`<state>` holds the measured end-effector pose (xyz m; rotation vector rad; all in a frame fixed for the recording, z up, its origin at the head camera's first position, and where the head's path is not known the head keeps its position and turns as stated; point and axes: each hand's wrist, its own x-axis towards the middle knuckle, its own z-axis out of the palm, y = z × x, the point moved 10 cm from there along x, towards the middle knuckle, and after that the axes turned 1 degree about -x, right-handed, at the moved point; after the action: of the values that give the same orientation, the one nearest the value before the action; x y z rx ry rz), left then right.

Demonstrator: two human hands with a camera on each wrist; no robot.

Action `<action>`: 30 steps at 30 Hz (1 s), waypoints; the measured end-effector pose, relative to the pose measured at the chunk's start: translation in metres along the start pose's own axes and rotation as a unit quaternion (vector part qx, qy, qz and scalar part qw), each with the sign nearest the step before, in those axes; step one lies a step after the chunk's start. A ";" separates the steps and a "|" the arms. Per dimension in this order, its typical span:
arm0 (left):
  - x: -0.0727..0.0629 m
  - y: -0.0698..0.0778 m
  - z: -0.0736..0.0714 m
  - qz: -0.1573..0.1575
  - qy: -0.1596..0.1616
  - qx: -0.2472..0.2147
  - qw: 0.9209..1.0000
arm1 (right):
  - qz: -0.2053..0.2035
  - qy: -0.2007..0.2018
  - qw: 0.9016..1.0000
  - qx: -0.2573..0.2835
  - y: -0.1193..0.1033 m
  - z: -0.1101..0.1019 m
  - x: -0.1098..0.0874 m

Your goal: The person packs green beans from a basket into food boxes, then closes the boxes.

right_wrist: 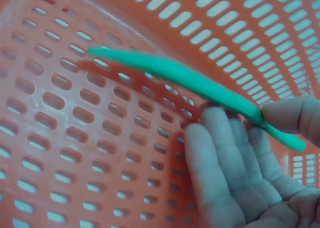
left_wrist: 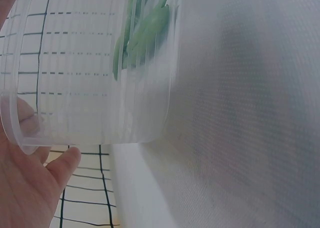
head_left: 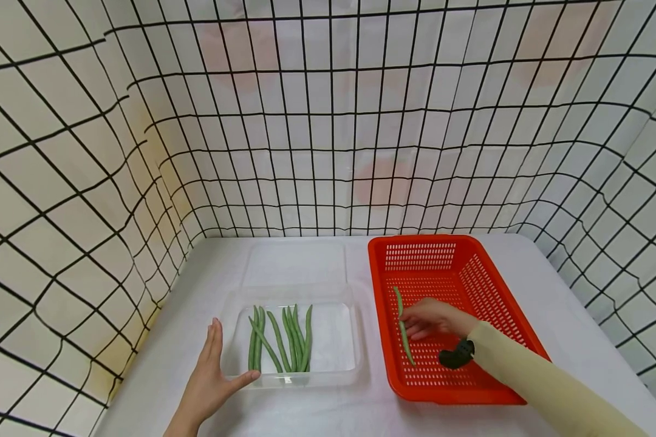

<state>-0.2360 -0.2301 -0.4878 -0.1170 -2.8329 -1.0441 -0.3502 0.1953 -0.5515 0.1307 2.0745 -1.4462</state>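
Observation:
Inside the red plastic basket, my right hand pinches one green bean between thumb and fingers. In the right wrist view that bean slants across the fingers, over the basket's slotted floor. My left hand rests at the left front corner of a clear plastic container, thumb along its front rim and fingers up its left side. Several green beans lie lengthwise in the container, mostly in its left half, one crossing others diagonally. The left wrist view shows the container's wall close up, with beans behind it.
A flat clear lid lies behind the container on the white-covered table. Black wire grid walls backed with white sheeting surround the table at the back and both sides. The basket stands to the right of the container.

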 end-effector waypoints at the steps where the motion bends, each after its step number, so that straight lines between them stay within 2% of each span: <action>1: 0.000 0.000 0.000 0.002 0.001 0.000 1.000 | -0.002 -0.004 1.000 0.017 0.000 -0.002 -0.001; 8: 0.000 -0.001 0.000 -0.006 -0.004 -0.003 1.000 | -0.020 -0.034 0.993 0.108 -0.010 -0.010 -0.012; 16: 0.000 0.001 -0.001 0.000 -0.002 -0.006 1.000 | -0.055 -0.066 0.988 0.126 -0.043 -0.006 -0.025; 23: 0.000 -0.001 -0.002 -0.006 -0.004 -0.003 1.000 | -0.084 -0.088 0.985 0.120 -0.078 0.015 -0.036; 30: 0.000 -0.001 -0.002 -0.005 -0.003 -0.004 1.000 | -0.101 -0.130 0.978 0.126 -0.108 0.052 -0.045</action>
<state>-0.2356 -0.2316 -0.4871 -0.1072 -2.8376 -1.0605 -0.3357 0.1170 -0.4509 -0.1661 1.7278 -1.7435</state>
